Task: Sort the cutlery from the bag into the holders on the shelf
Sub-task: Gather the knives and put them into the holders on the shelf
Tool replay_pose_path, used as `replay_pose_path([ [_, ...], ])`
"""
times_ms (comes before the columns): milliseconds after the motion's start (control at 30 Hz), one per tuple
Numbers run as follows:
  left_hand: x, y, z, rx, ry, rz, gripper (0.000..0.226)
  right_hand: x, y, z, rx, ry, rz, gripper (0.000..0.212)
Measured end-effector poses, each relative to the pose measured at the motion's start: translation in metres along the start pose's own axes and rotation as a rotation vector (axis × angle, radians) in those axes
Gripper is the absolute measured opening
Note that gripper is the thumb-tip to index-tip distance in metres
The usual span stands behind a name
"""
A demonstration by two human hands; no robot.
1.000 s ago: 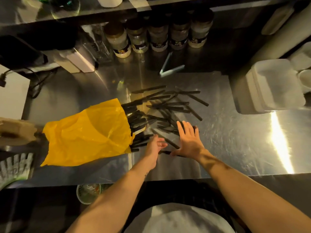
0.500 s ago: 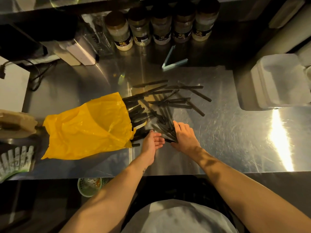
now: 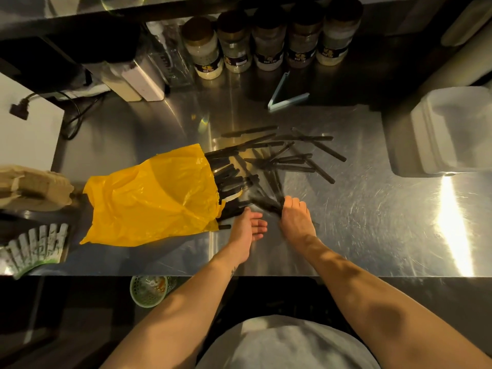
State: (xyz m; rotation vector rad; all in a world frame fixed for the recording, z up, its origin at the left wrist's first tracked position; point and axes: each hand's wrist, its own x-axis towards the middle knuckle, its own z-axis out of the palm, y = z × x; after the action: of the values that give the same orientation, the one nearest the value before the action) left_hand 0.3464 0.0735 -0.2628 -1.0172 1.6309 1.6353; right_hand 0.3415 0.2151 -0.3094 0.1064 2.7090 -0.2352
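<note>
The sorting seemed to be only at its beginning. The yellow bag (image 3: 151,198) lay on its side on the steel desk (image 3: 372,222), its mouth turned to the right, and the black cutlery (image 3: 290,162) was spread out from this mouth in a loose, crossed heap. Many pieces were still half inside the bag, with only the handles showing. I could not make out the holders in this view, so no piece was shown as put away, and I judged that almost all the work was left. The right hand (image 3: 296,221) was at the near end of the heap; its fingers (image 3: 292,202) lay close together on a small blurred bundle of pieces, but whether they were clamped around it or only pressed on it I cannot tell. The left hand (image 3: 246,227) was just beside it, near the handles at the lower corner of the bag's mouth; its fingers (image 3: 259,224) were loosely curled toward the right hand and held nothing that I could see.
</note>
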Motion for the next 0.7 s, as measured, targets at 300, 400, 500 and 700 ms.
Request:
replay_pose_path([
  [300, 0.005, 0.005, 0.005, 0.003, 0.012, -0.023, 0.033, -0.003, 0.013, 0.022, -0.177, 0.043, -0.1, 0.042],
  [400, 0.004, 0.009, 0.01, 0.017, 0.005, -0.011, 0.027, -0.006, 0.018, 0.024, -0.167, 0.1, -0.099, 0.041],
  [500, 0.004, 0.011, 0.013, 0.027, -0.062, -0.006, 0.026, -0.008, 0.021, 0.024, -0.158, 0.209, -0.104, 0.045],
  [700, -0.01, 0.023, 0.034, -0.157, -0.324, 0.004, 0.024, -0.007, 0.014, 0.019, -0.1, 0.215, -0.279, 0.055],
])
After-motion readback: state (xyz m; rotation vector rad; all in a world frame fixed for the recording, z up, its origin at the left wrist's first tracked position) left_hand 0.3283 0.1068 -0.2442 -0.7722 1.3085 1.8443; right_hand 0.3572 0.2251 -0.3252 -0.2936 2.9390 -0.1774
